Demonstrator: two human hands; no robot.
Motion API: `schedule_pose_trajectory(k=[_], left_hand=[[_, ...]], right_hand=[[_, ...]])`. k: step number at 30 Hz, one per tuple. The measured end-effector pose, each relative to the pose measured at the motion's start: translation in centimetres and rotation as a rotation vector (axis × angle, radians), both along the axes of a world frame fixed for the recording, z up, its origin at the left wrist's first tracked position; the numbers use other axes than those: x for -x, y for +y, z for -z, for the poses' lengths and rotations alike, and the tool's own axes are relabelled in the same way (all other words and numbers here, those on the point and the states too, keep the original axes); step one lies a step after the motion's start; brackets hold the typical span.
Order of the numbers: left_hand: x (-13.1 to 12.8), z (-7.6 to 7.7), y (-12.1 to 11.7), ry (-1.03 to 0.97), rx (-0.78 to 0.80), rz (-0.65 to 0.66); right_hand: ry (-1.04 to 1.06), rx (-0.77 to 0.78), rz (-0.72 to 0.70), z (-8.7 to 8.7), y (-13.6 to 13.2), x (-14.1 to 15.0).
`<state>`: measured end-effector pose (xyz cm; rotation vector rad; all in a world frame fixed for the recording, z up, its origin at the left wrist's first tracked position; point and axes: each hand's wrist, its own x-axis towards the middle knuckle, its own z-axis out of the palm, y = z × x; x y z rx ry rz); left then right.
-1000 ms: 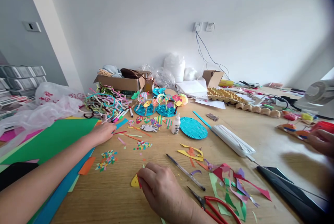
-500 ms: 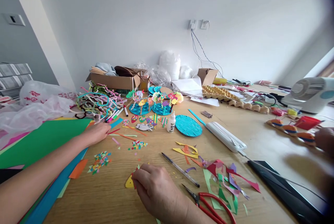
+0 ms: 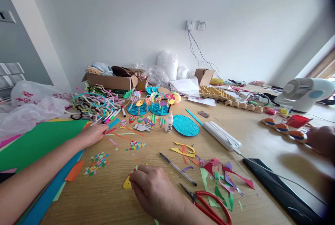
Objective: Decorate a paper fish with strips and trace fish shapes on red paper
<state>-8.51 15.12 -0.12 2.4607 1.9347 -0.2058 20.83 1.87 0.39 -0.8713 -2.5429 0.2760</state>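
Note:
My left hand (image 3: 94, 135) reaches to the paper strips at the left, fingers closed at the end of a red paper strip (image 3: 110, 131). Beside it lies a blue paper piece (image 3: 113, 123). Nearer to me, my right hand (image 3: 154, 184) is closed in a pinch over a yellow paper fish (image 3: 127, 183), covering most of it; what its fingertips hold is hidden. Small confetti-like paper bits (image 3: 96, 164) and round paper dots (image 3: 136, 145) lie between my hands. A black pen (image 3: 178, 169) and red-handled scissors (image 3: 209, 205) rest right of my right hand.
Decorated paper fish (image 3: 142, 127), a glue bottle (image 3: 169, 123) and a blue disc (image 3: 185, 125) stand ahead. Paper scraps (image 3: 222, 179), a power strip (image 3: 221, 136) and a tablet-like black device (image 3: 277, 186) lie right. Another person's hand (image 3: 320, 141) touches a painted egg-carton strip (image 3: 284, 129).
The whole view has shifted slightly, with things appearing a little further left. Both my hands keep nearly the same places over the table.

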Motion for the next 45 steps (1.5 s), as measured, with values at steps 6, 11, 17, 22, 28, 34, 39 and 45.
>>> schedule_pose_trajectory(k=[6,11,17,22,28,34,39,45], left_hand=[[0.4,-0.7,-0.3,-0.118,-0.058,-0.006],[-0.2,-2.5,-1.0,-0.309,-0.113,-0.01],[-4.3,-5.1,-4.4,-0.64,0.081,0.113],[-9.1,-7.2,-8.3,-0.797,0.299,0.266],[-12.3,-8.8,-10.2,-0.796,0.444,0.405],[-13.2,-8.3,-9.8,-0.839,0.509,0.31],[-13.5,-6.9,-9.9,-0.859,0.571,0.226],[-13.8,-6.1,-10.1,-0.886,0.571,0.16]], right_hand=[[0.003,0.028,-0.007,-0.1,-0.1,0.0],[0.049,0.047,0.018,-0.2,0.1,-0.2],[0.376,0.094,0.163,-0.4,1.4,-0.7],[0.647,0.244,0.198,-1.4,2.2,-1.3],[0.641,0.818,0.054,-2.3,1.7,-1.8],[0.664,0.91,0.218,-1.8,0.6,-2.4],[0.679,0.932,0.325,-1.1,-0.2,-2.7],[0.636,0.954,0.319,-0.3,-1.3,-3.0]])
